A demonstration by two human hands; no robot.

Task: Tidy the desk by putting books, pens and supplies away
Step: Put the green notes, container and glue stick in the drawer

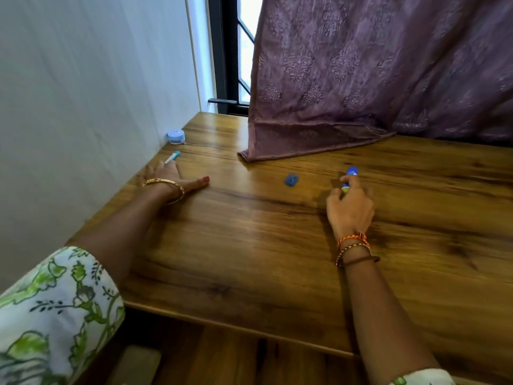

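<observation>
From my remote view: the small blue jar [176,136] stands against the wall, the teal-capped pen [172,157] just before it. My left hand [169,177] lies flat on the desk [249,245], fingers spread, fingertips touching the pen. A blue sharpener [291,180] lies mid-desk. My right hand [350,207] curls its fingers round 1 blue-capped glue stick [350,176], near the purple curtain [361,79].

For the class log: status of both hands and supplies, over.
Left hand flat on wooden desk, fingertips at teal-capped white pen. Right hand grips blue-capped glue stick. Nothing in the way.
</observation>
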